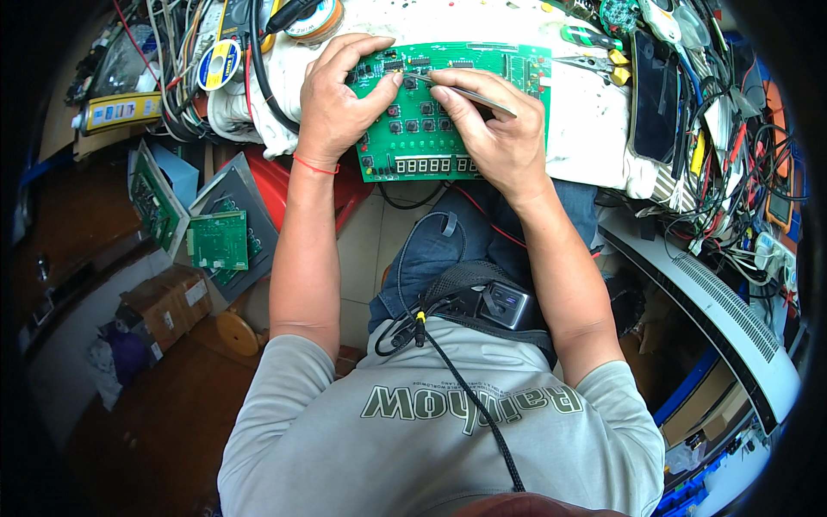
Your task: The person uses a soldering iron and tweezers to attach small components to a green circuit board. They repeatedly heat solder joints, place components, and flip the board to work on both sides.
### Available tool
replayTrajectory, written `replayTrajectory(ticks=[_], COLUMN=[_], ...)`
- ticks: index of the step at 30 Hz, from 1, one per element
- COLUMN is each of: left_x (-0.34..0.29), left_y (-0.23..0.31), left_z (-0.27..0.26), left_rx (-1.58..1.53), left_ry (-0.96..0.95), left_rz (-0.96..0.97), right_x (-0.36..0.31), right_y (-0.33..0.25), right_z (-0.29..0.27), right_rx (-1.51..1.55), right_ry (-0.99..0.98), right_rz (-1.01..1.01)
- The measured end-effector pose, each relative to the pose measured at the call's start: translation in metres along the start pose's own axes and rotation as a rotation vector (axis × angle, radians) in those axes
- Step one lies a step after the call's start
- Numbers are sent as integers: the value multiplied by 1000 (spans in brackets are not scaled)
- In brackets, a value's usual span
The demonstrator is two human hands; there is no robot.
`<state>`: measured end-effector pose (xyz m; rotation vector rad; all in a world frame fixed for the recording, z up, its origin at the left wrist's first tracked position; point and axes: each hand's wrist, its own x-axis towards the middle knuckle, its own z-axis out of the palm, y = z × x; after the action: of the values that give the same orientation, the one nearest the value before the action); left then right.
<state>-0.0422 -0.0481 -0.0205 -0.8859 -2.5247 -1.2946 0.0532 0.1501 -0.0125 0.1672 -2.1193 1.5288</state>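
A green circuit board (422, 145) lies at the front of the white-covered bench. Black push buttons, chips and a row of seven-segment digits (424, 165) show on it. My left hand (334, 103) holds the board at its left side, thumb and fingers curled over the upper left part. In my right hand (504, 142) is a pair of metal tweezers (489, 104), pinched between thumb and fingers. The tips point left, close to my left thumb, over the upper middle of the board. Whether they grip a small part cannot be made out.
Right of the board lie green-handled pliers (594, 39), yellow-handled pliers (618, 67), a black phone-like slab (653, 99) and tangled cables. Solder wire spools (219, 65) and a yellow can (121, 112) stand left. Below are loose circuit boards (220, 241) and a red stool (267, 185).
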Motion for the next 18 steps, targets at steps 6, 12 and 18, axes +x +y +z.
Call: replayTrajectory(ticks=[6, 12, 18], left_x=[-1, -3, -9], left_y=[-2, 2, 10], left_z=[0, -4, -14], left_rx=[14, 5, 62], left_ry=[5, -31, 60], left_rz=[7, 40, -12], right_x=[0, -3, -5], right_y=[-3, -4, 2], right_z=[-2, -10, -9], right_rx=[3, 158, 332], right_ry=[6, -16, 122], right_rz=[86, 220, 235])
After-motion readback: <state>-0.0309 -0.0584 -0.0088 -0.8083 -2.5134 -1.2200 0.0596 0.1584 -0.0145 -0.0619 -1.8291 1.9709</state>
